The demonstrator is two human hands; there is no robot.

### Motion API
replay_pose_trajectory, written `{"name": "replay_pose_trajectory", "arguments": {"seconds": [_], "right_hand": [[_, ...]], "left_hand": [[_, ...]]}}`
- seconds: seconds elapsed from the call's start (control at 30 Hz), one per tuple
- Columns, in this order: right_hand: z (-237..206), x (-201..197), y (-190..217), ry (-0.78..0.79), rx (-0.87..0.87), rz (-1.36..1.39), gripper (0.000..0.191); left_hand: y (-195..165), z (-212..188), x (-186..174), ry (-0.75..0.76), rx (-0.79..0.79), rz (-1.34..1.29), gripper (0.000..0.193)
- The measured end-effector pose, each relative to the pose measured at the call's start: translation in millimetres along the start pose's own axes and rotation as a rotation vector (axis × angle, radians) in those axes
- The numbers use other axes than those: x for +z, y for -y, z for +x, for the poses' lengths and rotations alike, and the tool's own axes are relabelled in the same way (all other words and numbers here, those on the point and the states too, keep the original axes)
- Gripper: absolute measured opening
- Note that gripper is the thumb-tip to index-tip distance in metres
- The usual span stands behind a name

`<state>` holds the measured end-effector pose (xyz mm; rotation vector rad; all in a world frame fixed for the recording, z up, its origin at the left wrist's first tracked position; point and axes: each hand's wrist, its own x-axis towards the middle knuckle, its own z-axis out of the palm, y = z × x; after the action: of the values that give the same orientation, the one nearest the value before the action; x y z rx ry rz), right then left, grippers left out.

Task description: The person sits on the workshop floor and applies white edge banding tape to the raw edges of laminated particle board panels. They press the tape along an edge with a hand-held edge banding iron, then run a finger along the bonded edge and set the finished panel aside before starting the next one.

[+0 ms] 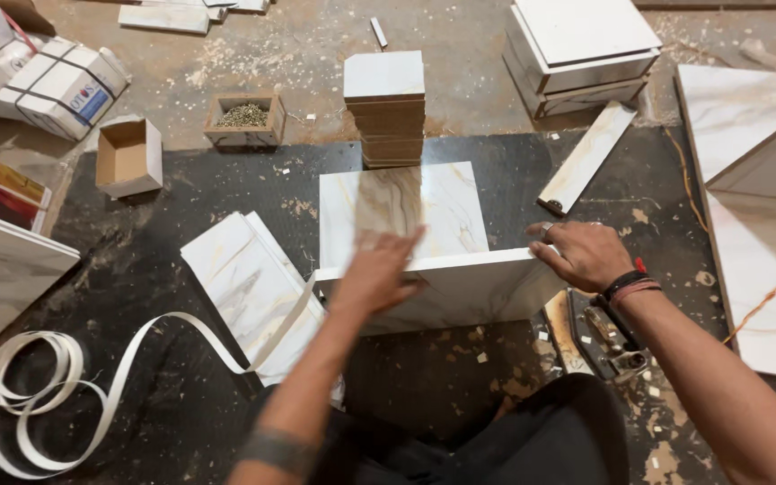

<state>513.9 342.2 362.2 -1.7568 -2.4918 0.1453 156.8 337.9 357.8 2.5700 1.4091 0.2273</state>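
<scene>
Nearest of all, the person's dark lap fills the bottom edge and hides part of the black mat (460, 377) on the floor. At the near left, a long white edge strip (56, 395) lies in loose loops and runs up toward the middle. The left hand (379, 269) is blurry; it lies flat with straight fingers on the near top edge of the white marble-look box (424, 260), pressing there and not closed around anything. The right hand (581, 253), with bands on its wrist, curls over the box's near right corner and holds it. The box sits in the middle of the mat. Just under the right arm lies a metal tool (617, 346), partly hidden, so its kind is hard to tell. Left of the box lie flat white boards (249, 283). At the right edge, a big marble-look sheet (756, 269) is cut off. Farther back, a stack of small square boards (386, 108) stands right behind the box. To its left are a small tray of screws (244, 117) and an open cardboard box (127, 157). Far right stand stacked white drawers (581, 54), cut off at the top.
</scene>
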Motion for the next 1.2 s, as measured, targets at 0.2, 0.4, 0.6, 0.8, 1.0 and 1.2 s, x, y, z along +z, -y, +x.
{"name": "replay_pose_trajectory", "arguments": {"seconds": [0.2, 0.4, 0.6, 0.8, 1.0, 1.2], "right_hand": [[5, -13, 19, 0.010, -0.003, 0.032, 0.052], [49, 7, 176, 0.139, -0.124, 0.251, 0.076], [62, 36, 211, 0.117, -0.296, 0.100, 0.083], [6, 6, 54, -0.072, 0.022, 0.098, 0.046], [-22, 29, -11, -0.312, 0.144, 0.100, 0.049], [-39, 9, 6, -0.219, 0.044, -0.087, 0.054]], "left_hand": [[42, -45, -16, -0.133, -0.066, 0.241, 0.091], [50, -46, -3, -0.212, -0.018, 0.198, 0.082], [54, -56, -2, -0.250, 0.017, 0.121, 0.042], [47, -57, -13, -0.276, 0.033, 0.060, 0.050], [44, -65, -23, -0.324, 0.076, 0.021, 0.058], [61, -103, 13, -0.433, -0.242, -0.479, 0.077]]}}
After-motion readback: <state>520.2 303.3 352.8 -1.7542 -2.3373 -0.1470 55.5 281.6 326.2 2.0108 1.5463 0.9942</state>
